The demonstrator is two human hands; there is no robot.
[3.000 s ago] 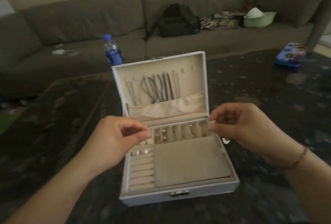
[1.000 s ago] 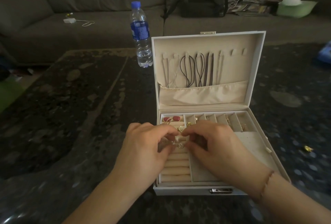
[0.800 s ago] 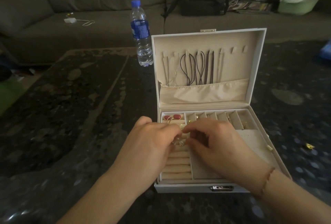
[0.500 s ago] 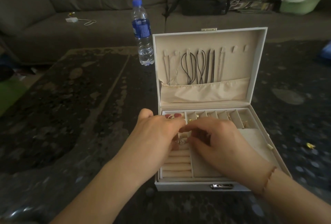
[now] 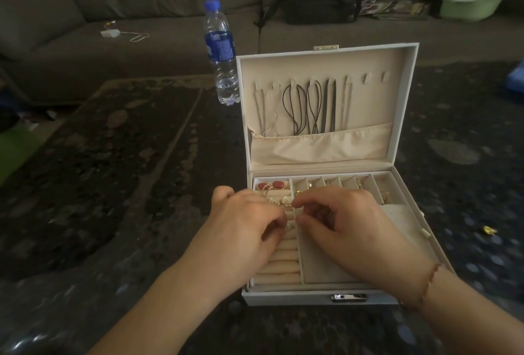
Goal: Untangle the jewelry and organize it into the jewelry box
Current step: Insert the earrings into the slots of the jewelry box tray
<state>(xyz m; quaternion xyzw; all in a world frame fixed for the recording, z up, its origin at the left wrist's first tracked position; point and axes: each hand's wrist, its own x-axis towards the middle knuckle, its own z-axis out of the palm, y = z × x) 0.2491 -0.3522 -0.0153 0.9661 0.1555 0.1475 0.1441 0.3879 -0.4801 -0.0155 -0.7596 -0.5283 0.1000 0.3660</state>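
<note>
Hands meet over ring-roll column of open white leatherette jewelry box [image 5: 320,299] on dark speckled surface [image 5: 113,184]: left hand [image 5: 241,230], right hand [image 5: 348,227] pinch small sparkly jewelry piece [image 5: 288,227], seemingly seating it in slot; pinching steadies tiny item.

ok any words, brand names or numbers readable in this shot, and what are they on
None can be read.
Water bottle: its blue label carries print, too blurred to read.
Magazines on the sofa: covers too small and dim to read.
Blue item at the right edge: cut off, no legible text.
Jewelry box, its lid and its metal clasp: no lettering visible.
</note>
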